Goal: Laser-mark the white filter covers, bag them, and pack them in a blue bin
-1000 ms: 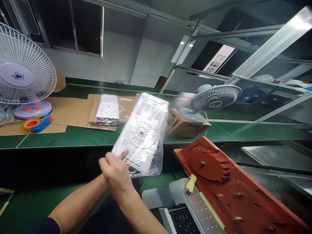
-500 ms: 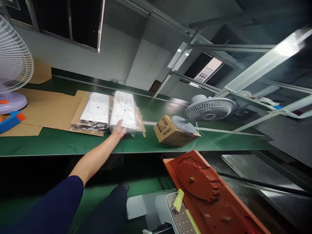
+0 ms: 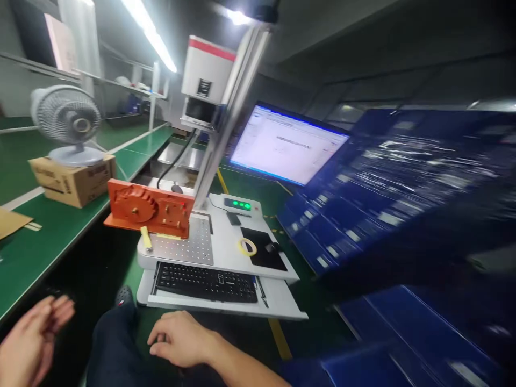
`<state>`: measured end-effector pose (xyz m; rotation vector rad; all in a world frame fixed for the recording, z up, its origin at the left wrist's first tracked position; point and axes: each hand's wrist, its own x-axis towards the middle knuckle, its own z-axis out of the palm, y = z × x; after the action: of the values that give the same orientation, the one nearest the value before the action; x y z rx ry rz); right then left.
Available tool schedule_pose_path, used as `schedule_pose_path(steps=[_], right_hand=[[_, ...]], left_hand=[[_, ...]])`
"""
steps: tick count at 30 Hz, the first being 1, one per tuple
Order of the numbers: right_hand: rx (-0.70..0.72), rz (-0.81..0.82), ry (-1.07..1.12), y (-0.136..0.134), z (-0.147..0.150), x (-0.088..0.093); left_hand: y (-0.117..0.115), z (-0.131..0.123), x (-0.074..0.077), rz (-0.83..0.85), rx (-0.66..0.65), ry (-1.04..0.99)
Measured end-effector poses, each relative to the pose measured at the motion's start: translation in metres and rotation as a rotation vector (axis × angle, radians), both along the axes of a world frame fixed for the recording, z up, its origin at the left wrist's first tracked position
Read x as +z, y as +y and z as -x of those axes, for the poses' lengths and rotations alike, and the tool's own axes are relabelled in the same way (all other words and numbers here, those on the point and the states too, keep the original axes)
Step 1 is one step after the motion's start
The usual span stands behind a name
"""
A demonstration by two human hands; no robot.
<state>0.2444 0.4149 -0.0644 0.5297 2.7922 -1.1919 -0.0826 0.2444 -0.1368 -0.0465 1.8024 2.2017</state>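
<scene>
My left hand (image 3: 38, 333) is at the lower left, beside the green bench, with its fingers stretched out and nothing in it. Nearer the middle, my right hand (image 3: 179, 338) hangs loosely curled above my leg, a gap between thumb and fingers, holding nothing. Just beyond it, a black keyboard (image 3: 205, 283) lies on the pull-out shelf of a white machine table (image 3: 226, 258). An orange fixture (image 3: 135, 204) with a round recess stands upright on the perforated metal plate (image 3: 197, 242), beside a yellow piece (image 3: 145, 237).
A machine head (image 3: 209, 70) hangs on a metal column, with a lit monitor (image 3: 288, 145) to its right. A tape roll (image 3: 246, 247) rests near a black mat. Stacked blue boxes (image 3: 363, 209) fill the right. A fan (image 3: 68, 118) stands on a carton (image 3: 76, 183) at left.
My view has swung right, from the bench to the machine table. My left hand has let go of the bagged white part, now out of view. My right hand has come into view.
</scene>
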Motion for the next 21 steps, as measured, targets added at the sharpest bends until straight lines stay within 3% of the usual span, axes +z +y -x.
schedule_pose_path(steps=[3, 6, 9, 13, 17, 21], right_hand=[[-0.117, -0.082, 0.009, 0.015, -0.02, 0.015], [-0.315, -0.175, 0.042, 0.032, -0.059, 0.027], [-0.608, -0.259, 0.061, 0.047, -0.12, 0.04], [-1.035, -0.341, 0.007, 0.043, -0.232, 0.044], [-1.422, -0.319, -0.166, -0.003, -0.345, 0.021], [-1.771, -0.196, -0.397, -0.073, -0.421, -0.02]], left_hand=[[0.012, -0.082, -0.063, 0.057, -0.324, -0.297], [0.028, -0.14, -0.092, 0.093, -0.553, -0.423], [0.044, -0.17, -0.097, 0.128, -0.737, -0.437], [0.064, -0.194, -0.098, 0.17, -0.93, -0.355], [0.082, -0.22, -0.106, 0.213, -1.157, -0.221], [0.098, -0.254, -0.115, 0.248, -1.348, -0.05]])
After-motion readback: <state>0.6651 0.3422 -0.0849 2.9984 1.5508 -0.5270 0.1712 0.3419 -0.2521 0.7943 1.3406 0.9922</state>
